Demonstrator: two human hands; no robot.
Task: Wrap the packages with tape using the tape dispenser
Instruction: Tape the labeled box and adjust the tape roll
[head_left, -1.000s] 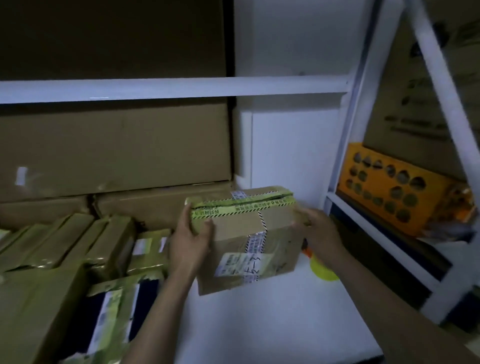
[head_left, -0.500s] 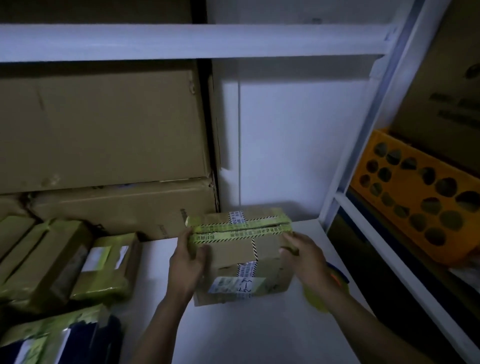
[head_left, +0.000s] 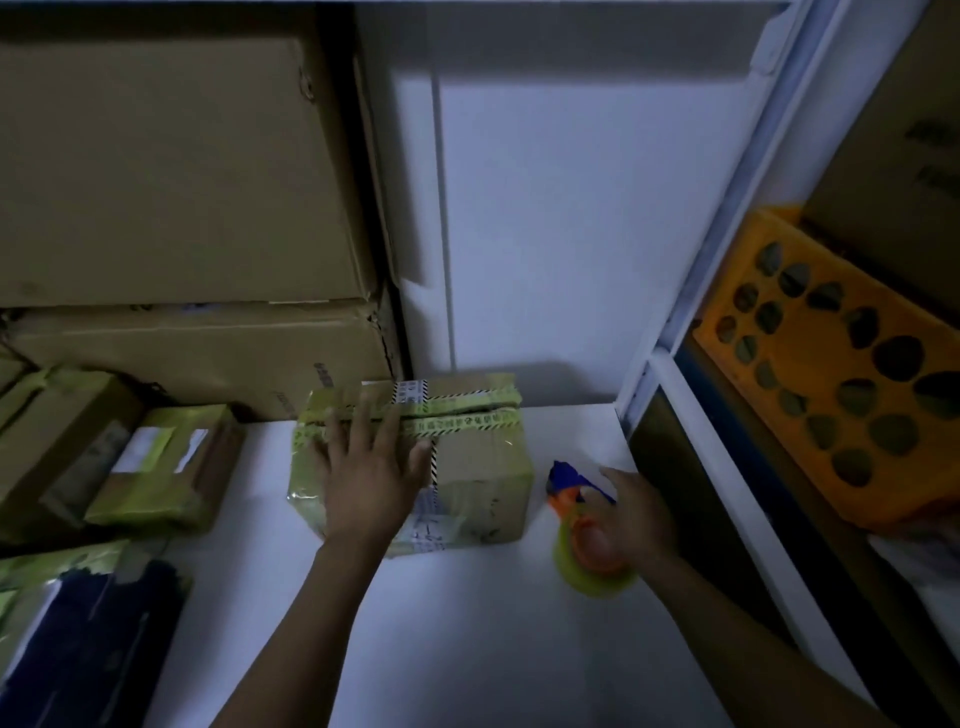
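Stacked cartons (head_left: 171, 171) fill the back left of the white shelf (head_left: 467, 623), and an orange crate (head_left: 831, 374) sits in the next bay to the right. The box (head_left: 478, 467), already banded with yellow tape across its top, now rests on the shelf against the back; a moment ago both hands held it by its sides. Taped packages (head_left: 166, 467) lie well apart to its left. The left hand (head_left: 369, 478) has shifted onto the box's top, fingers spread wide and flat, pinning it. The right hand (head_left: 634, 519) has let go and dropped onto the dispenser (head_left: 571, 488), which lies just beside the box on the right; its fingers curl round it, thumb at the roll. Placing looks done, and taping likely begins once the dispenser is lifted.
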